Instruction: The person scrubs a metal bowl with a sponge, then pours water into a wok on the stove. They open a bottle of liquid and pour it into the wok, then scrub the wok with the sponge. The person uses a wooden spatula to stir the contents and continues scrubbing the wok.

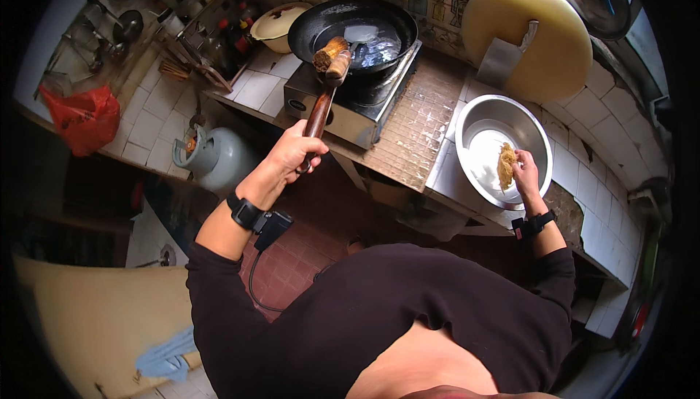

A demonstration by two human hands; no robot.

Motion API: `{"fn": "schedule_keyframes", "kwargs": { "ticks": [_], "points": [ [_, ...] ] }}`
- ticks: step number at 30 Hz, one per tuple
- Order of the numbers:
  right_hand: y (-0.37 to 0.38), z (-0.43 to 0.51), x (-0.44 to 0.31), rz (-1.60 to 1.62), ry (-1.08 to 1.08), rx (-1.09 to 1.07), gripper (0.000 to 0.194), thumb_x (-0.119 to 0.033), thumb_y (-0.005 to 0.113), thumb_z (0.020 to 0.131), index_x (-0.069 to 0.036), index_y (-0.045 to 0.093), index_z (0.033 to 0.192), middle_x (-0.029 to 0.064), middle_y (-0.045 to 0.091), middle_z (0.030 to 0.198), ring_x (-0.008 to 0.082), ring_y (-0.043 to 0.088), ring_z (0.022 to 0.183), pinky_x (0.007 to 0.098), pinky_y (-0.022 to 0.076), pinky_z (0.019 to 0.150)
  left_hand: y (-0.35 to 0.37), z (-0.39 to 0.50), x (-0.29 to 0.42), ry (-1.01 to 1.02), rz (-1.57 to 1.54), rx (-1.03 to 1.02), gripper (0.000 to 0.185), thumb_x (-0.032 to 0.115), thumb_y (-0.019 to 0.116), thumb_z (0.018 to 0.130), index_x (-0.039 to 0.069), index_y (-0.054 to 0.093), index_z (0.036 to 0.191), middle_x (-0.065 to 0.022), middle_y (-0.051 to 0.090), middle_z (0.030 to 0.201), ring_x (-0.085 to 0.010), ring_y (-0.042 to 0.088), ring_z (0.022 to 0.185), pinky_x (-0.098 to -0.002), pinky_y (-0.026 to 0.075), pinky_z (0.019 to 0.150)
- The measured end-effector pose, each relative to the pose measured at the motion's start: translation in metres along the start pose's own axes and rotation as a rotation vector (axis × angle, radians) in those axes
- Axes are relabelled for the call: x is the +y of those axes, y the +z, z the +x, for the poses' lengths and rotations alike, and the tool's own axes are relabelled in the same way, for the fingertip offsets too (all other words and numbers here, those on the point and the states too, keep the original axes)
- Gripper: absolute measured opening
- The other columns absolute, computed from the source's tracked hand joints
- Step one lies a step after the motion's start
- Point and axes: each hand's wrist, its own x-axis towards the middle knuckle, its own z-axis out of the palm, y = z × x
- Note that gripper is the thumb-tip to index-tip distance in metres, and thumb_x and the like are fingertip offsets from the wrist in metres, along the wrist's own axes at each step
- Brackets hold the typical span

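My left hand (298,150) grips the dark wooden handle (319,114) of a tool that reaches over the stove's front. A bristle brush (330,54) and a light brown cylindrical piece lie together at its far end, over the wok's near rim; how they join is unclear. The black wok (353,27) stands on the gas stove (328,104), with liquid and a spatula-like blade (361,33) in it. My right hand (526,173) pinches a tan fibrous scrubbing wad (507,166) inside a stainless steel basin (465,166) on the counter at right.
Behind the basin lean a round cutting board (558,10) and a cleaver (500,61). Left of the wok are a lidded pot (279,24) and bottles (240,38). A gas cylinder (221,153) stands below, near a red plastic bag (82,117). Broken tiles edge the right counter (566,213).
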Motion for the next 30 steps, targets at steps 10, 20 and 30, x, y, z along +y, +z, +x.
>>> {"fn": "schedule_keyframes", "kwargs": {
  "ticks": [10,20,30],
  "points": [
    [0.032,0.001,-0.036,-0.245,0.266,0.033,0.015,-0.012,0.053,0.077,-0.002,0.052,0.088,0.0183,0.061,0.082,0.0349,0.06,0.08,0.0402,0.046,0.07,-0.147,0.037,0.019,0.03,0.089,-0.288,0.057,0.005,0.064,0.064,0.001,0.042,0.117,-0.0054,0.053,0.068,-0.0091,0.042,0.04,-0.0202,0.033,0.034],
    [0.031,0.093,-0.085,-0.275,0.148,0.033,0.01,-0.009,0.049,0.082,-0.003,0.05,0.09,0.0202,0.059,0.08,0.0385,0.059,0.078,0.0413,0.0463,0.068,-0.184,0.052,0.05,-0.134,0.396,-0.308,0.066,0.016,0.068,0.07,0.007,0.037,0.128,-0.0002,0.051,0.062,-0.0104,0.053,0.047,-0.0213,0.038,0.038],
    [0.099,0.217,-0.341,-0.367,-0.796,-0.295,0.023,-0.031,0.06,0.08,-0.009,0.054,0.088,0.0077,0.056,0.086,0.0281,0.059,0.079,0.0361,0.0502,0.063,-0.141,0.091,0.105,0.23,1.083,-0.137,0.062,0.037,0.069,0.077,0.001,0.043,0.12,-0.0129,0.056,0.094,-0.0202,0.057,0.084,-0.0308,0.046,0.076]
  ]
}}
